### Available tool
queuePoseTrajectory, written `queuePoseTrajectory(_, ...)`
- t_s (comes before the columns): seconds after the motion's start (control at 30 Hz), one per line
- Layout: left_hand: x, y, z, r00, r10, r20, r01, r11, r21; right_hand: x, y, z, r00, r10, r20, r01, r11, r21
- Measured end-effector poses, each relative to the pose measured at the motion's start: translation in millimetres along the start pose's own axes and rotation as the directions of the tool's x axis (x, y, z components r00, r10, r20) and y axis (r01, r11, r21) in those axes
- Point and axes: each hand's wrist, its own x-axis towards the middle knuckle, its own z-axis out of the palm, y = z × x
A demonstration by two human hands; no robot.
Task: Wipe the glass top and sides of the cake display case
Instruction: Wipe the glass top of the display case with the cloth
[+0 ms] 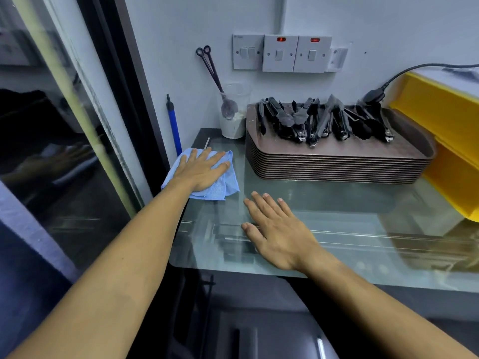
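Wiping underway: left hand flat, fingers spread, pressing blue cloth at glass top's far-left corner; right hand open, empty. Remaining top, sides apparently pending.

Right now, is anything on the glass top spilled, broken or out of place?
Nothing stands out. The left hand presses the blue cloth flat on the glass top; the stack of trays sits even, tongs piled on it.

Cloth: light blue, plain. Glass top: pale green tint, streaky reflections. Stacked trays: brown, edges forming thin dark stripes. Tongs on trays: black. Bins: bright yellow. Handle by the wall: blue with black tip. Wall switches: white, two with red indicator lights. Wall: white.
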Motion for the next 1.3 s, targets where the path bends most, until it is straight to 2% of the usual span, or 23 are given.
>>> queuePoseTrajectory(0.33, 54.2, -4.8, -4.0, 1.0, 0.023, 0.009, -0.023, 1.0, -0.004, -0.1, 0.7, -0.6, 1.0, -0.014, -0.005, 0.014, 1.0, -0.005)
queuePoseTrajectory(0.67, 89.0, 0.9, -9.1, 0.999, -0.038, -0.001, 0.038, 0.999, 0.007, -0.5, 2.2, -0.6, 1.0, -0.002, 0.011, 0.002, 0.999, 0.035)
queuePoseTrajectory(0.8, 90.1, 2.4, -9.8, 0.999, -0.036, -0.014, 0.036, 0.999, 0.021, -0.4, 1.6, -3.7, 1.0, -0.002, 0.02, 0.001, 0.999, 0.049)
queuePoseTrajectory(0.97, 67.2, 3.7, 0.3, 0.995, -0.008, -0.1, 0.007, 1.0, -0.01, 0.0, 0.4, -4.9, 1.0, -0.002, 0.021, 0.001, 0.999, 0.051)
queuePoseTrajectory(1.1, 55.7, -0.6, 4.4, 0.997, 0.013, -0.071, -0.011, 1.0, 0.027, -0.6, 0.0, -4.3, 1.0, -0.003, 0.015, 0.003, 0.999, 0.054)
queuePoseTrajectory(1.2, 67.7, 1.5, 3.4, 0.995, -0.063, -0.079, 0.066, 0.997, 0.035, -1.1, 0.0, -5.4, 1.0, 0.0, 0.017, -0.001, 0.998, 0.056)
queuePoseTrajectory(1.3, 81.8, 10.0, 3.6, 0.969, -0.223, -0.11, 0.223, 0.975, -0.013, -1.1, -0.8, -6.1, 1.0, -0.001, 0.008, 0.001, 0.999, 0.04)
